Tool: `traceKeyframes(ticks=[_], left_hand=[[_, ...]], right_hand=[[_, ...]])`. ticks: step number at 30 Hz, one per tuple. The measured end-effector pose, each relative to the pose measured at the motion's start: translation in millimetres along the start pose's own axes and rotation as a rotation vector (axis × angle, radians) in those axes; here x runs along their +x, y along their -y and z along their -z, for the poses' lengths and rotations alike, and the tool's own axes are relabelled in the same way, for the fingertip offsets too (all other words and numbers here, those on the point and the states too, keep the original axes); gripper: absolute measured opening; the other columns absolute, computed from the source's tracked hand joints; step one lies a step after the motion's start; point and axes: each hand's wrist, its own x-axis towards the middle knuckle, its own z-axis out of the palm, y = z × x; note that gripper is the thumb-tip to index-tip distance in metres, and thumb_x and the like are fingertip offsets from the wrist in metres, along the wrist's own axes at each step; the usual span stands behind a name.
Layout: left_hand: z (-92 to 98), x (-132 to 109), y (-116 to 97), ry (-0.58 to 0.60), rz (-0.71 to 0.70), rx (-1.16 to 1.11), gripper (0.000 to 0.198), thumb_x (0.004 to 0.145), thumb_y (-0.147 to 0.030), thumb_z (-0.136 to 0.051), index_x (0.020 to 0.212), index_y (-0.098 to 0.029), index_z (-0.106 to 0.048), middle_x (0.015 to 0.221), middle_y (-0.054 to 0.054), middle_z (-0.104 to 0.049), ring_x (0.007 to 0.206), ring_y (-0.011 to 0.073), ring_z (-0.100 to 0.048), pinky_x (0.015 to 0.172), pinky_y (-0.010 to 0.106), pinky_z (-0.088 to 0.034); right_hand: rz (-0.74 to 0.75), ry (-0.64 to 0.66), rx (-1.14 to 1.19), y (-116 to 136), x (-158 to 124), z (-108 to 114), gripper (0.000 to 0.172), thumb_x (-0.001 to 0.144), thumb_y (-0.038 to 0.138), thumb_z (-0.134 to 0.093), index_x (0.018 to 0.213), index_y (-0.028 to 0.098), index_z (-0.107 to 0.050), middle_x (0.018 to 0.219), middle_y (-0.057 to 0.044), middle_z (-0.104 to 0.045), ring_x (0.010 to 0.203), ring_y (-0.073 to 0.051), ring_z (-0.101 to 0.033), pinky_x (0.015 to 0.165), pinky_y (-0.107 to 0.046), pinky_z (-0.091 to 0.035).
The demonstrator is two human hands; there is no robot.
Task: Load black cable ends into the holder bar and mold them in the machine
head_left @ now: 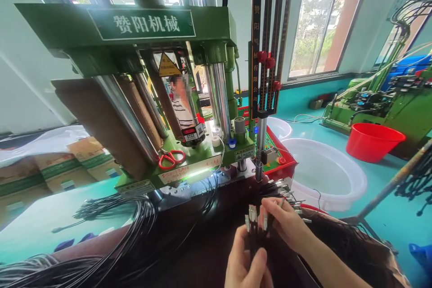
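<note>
My left hand [245,261] is closed around a small bunch of black cables with metal plug ends [253,216] pointing upward. My right hand [285,222] pinches one of those plug ends with fingertips together, just right of the bunch. Both hands are at the bottom centre, in front of a green press machine [141,45]. More plug-ended cables [286,191] lie fanned out just beyond my right hand. A thick bundle of black cables [135,229] drapes to the left.
Red-handled scissors [171,158] lie on the machine's green bed. A large white basin [324,173] and a red bucket [373,140] stand on the teal floor at right. Cardboard boxes [50,166] sit at left. Another green machine [388,99] is far right.
</note>
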Motion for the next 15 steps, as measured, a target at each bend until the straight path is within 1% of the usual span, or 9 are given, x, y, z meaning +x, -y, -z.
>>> traceKeyframes(ticks=[2,4,5,6,8,10,11,13,15], left_hand=[[-1.0,-1,-3,-0.063,-0.101,0.099,0.046,0.067,-0.048,-0.066,0.100,-0.021,-0.052,0.059,-0.001,-0.060,0.045,0.0093,-0.052,0.045,0.019,-0.041],[-1.3,-1,-6,-0.177,-0.218,0.205,0.044,0.059,-0.039,-0.074,0.094,-0.020,-0.055,0.078,0.003,-0.065,0.065,0.0137,-0.059,0.063,0.021,-0.047],[-1.1,-2,-7,-0.209,-0.240,0.240,0.041,0.059,-0.037,-0.075,0.091,-0.020,-0.056,0.081,0.004,-0.065,0.069,0.0143,-0.059,0.066,0.022,-0.047],[-0.9,-2,-10,-0.203,-0.225,0.252,0.037,0.061,-0.037,-0.072,0.090,-0.019,-0.056,0.076,0.003,-0.064,0.063,0.0131,-0.058,0.061,0.021,-0.047],[-0.6,-1,-18,-0.097,-0.129,0.234,0.029,0.069,-0.040,-0.064,0.085,-0.018,-0.054,0.056,-0.003,-0.054,0.042,0.0075,-0.047,0.042,0.018,-0.038],[-1.1,-1,-28,0.033,-0.027,0.219,0.030,0.068,-0.040,-0.065,0.083,-0.017,-0.052,0.050,-0.007,-0.045,0.031,0.0032,-0.034,0.032,0.016,-0.026],[-1.5,-1,-33,0.078,0.015,0.234,0.032,0.065,-0.038,-0.068,0.084,-0.017,-0.052,0.050,-0.008,-0.044,0.031,0.0025,-0.032,0.031,0.016,-0.024],[-1.6,0,-42,0.144,0.077,0.280,0.033,0.062,-0.036,-0.070,0.083,-0.016,-0.054,0.050,-0.007,-0.045,0.033,0.0033,-0.034,0.033,0.016,-0.026],[0.1,1,-48,0.231,0.048,0.317,0.027,0.069,-0.040,-0.063,0.074,-0.015,-0.056,0.048,-0.005,-0.044,0.039,0.0063,-0.040,0.041,0.019,-0.034]], right_hand=[[0.032,-0.058,-0.095,2,-2,0,0.039,0.071,0.046,-0.066,0.051,0.015,-0.052,0.049,0.001,-0.056,0.040,-0.008,-0.045,0.037,-0.019,-0.032],[0.015,-0.038,-0.131,4,-2,2,0.040,0.069,0.045,-0.068,0.051,0.016,-0.048,0.048,0.001,-0.056,0.035,-0.005,-0.039,0.034,-0.018,-0.026],[0.004,-0.018,-0.123,3,-2,3,0.041,0.070,0.045,-0.067,0.050,0.016,-0.046,0.046,0.002,-0.055,0.034,-0.004,-0.038,0.033,-0.018,-0.022],[-0.005,-0.006,-0.108,2,0,5,0.042,0.071,0.046,-0.066,0.050,0.016,-0.045,0.043,0.002,-0.053,0.032,-0.004,-0.037,0.032,-0.018,-0.019],[0.002,-0.020,-0.087,-3,2,8,0.044,0.072,0.049,-0.064,0.049,0.017,-0.043,0.039,0.004,-0.049,0.030,-0.004,-0.035,0.031,-0.018,-0.015],[0.013,-0.065,-0.109,-9,4,10,0.045,0.072,0.050,-0.063,0.049,0.017,-0.043,0.039,0.005,-0.047,0.029,-0.003,-0.032,0.031,-0.018,-0.013],[0.006,-0.076,-0.129,-11,4,10,0.044,0.071,0.051,-0.063,0.050,0.017,-0.044,0.039,0.004,-0.048,0.029,-0.003,-0.031,0.030,-0.018,-0.013],[-0.023,-0.081,-0.139,-12,3,8,0.043,0.070,0.051,-0.065,0.051,0.017,-0.046,0.041,0.004,-0.049,0.029,-0.002,-0.030,0.030,-0.018,-0.015],[-0.055,-0.085,-0.110,-11,3,7,0.042,0.068,0.050,-0.067,0.052,0.017,-0.046,0.043,0.005,-0.049,0.030,-0.002,-0.031,0.031,-0.018,-0.016]])
